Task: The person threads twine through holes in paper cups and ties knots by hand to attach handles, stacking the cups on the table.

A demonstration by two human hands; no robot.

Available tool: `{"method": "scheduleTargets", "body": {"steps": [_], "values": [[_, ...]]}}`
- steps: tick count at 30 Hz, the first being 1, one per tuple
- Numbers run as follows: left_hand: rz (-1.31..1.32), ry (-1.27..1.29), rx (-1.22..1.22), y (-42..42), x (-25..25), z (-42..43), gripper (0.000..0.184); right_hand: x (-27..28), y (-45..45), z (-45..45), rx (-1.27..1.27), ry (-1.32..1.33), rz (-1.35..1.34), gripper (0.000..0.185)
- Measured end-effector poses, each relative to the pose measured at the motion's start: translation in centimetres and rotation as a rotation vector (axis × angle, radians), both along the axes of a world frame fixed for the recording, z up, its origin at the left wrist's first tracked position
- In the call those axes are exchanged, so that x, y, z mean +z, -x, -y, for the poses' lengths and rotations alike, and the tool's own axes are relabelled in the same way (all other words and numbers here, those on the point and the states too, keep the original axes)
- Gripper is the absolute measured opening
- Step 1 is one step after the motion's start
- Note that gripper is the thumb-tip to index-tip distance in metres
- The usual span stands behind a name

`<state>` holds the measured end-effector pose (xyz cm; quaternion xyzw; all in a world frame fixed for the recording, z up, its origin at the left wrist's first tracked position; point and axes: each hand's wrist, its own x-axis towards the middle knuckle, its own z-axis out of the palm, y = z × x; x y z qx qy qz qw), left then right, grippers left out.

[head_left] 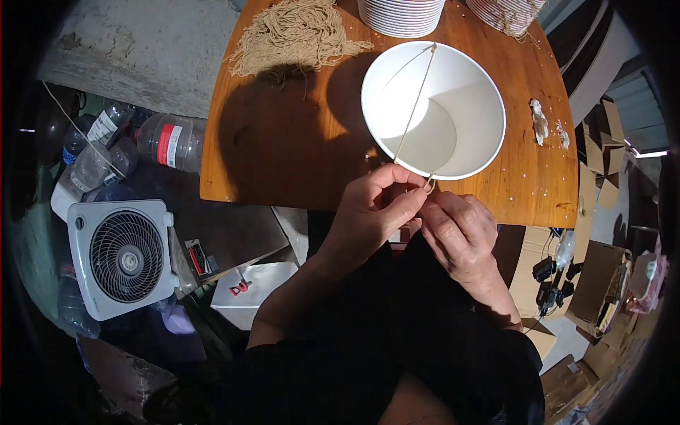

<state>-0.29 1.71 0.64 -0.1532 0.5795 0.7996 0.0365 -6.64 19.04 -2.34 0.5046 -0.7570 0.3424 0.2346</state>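
Note:
A white paper tub [476, 134] stands on the wooden table near its front edge, its open mouth facing me. A thin tan string [415, 106] runs across the mouth from the far rim to the near rim. At the near rim, my left hand [375, 212] is closed, its thumb and forefinger pinching the string's end by a small loop. My right hand [462, 230] is beside it, fingers curled in against the same spot. What the right fingertips hold is hidden.
On the wooden table [269, 166] lie a heap of tan strings [294, 39], stacked white tubs [401, 15], another stack with strings [506, 13] and a crumpled scrap [539, 122]. Left are a fan [127, 258], plastic bottles [170, 144] and red-handled scissors [241, 286]; cardboard boxes [598, 283] stand right.

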Motion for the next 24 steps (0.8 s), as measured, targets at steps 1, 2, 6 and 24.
{"method": "scheduleTargets", "body": {"steps": [1, 2, 6, 24], "values": [[0.000, 0.001, 0.000, 0.0, 0.3, 0.1, 0.014, 0.0, 0.1, 0.0, -0.003, 0.002, -0.004, 0.034], [0.020, 0.028, -0.027, 0.0, 0.6, 0.2, 0.015, 0.0, 0.1, 0.1, -0.006, 0.003, -0.007, 0.034], [0.024, 0.058, -0.085, 0.0, 0.4, 0.6, 0.015, 0.1, 0.1, 0.2, 0.018, -0.005, 0.004, 0.033], [-0.006, 0.140, -0.167, 0.2, 0.1, 1.0, 0.022, -0.2, -0.1, -0.2, -0.001, -0.024, 0.029, 0.026]]}}
